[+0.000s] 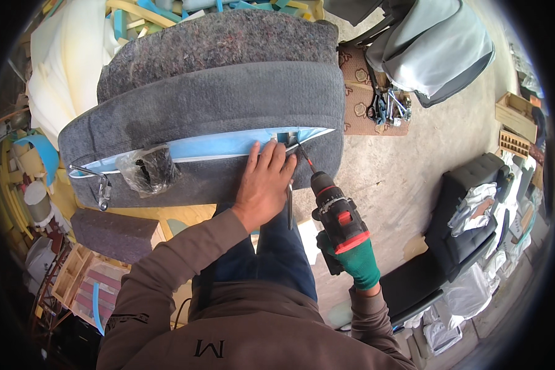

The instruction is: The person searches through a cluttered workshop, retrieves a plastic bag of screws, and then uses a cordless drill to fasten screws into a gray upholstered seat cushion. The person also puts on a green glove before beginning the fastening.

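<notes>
Works at the grey cushion (209,98), laid crosswise just beyond the legs (253,259), with its long axis running left to right. Follows that same axis with the blue-lined slit (213,147), along the cushion's near part, rising slightly toward the cushion's right end. Rests the left hand (265,179) directly on the cushion, right of its middle, bare and flat, fingertips at the slit, grasping nothing that shows. Grips the drill (342,216) in the right hand (359,265), green-gloved and closed round the handle, off the cushion's near right corner and therefore the farther of the two hands. Reaches the cushion from there only with the bit (307,158), slanted forward and left to the slit's right end, beside the metal bracket (285,137). Cannot tell whether the tip touches. Turns, by judgement, on that slant of bit to bracket, close beside the left fingertips.

Leaves most elbow room to the cushion's right, over concrete floor (407,160) reaching toward the black seat (472,213). Meets a metal bar (290,206) at the cushion's near edge, between left hand and drill. Crowds more at the cushion's left, with the plastic-wrapped part (147,169) in the slit and the metal lever (103,191) at the near edge.
</notes>
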`<action>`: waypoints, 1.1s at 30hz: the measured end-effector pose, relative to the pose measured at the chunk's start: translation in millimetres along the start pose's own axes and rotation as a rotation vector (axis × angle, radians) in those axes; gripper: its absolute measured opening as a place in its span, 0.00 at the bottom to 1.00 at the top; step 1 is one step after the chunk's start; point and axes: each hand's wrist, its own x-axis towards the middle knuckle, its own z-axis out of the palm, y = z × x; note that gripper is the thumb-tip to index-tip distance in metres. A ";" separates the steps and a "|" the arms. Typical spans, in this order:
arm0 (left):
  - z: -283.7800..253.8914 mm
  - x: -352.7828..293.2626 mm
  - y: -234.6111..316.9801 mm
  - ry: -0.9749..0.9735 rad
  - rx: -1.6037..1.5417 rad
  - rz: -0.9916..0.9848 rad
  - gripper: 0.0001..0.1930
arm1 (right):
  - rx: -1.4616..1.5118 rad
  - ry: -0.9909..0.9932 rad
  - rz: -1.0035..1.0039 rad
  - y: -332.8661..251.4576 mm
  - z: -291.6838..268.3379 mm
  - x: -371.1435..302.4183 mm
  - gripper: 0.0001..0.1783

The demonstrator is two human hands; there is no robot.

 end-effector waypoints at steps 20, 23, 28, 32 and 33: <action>-3.2 1.4 0.1 -0.018 0.037 0.082 0.08 | -0.142 -0.029 -0.096 -30.5 -17.0 5.5 0.27; -5.0 1.3 0.2 -0.018 0.068 0.086 0.07 | -0.095 -0.019 -0.084 -33.2 -15.3 8.4 0.27; -7.4 2.0 -0.5 -0.007 0.058 0.112 0.08 | -0.067 -0.029 -0.001 -38.2 -15.4 12.0 0.27; -8.4 3.0 -1.7 -0.027 0.061 0.128 0.09 | -0.145 -0.034 -0.042 -40.8 -15.8 14.8 0.28; -8.4 3.3 -1.8 -0.024 0.061 0.129 0.10 | -0.106 -0.035 -0.019 -41.2 -15.5 15.3 0.29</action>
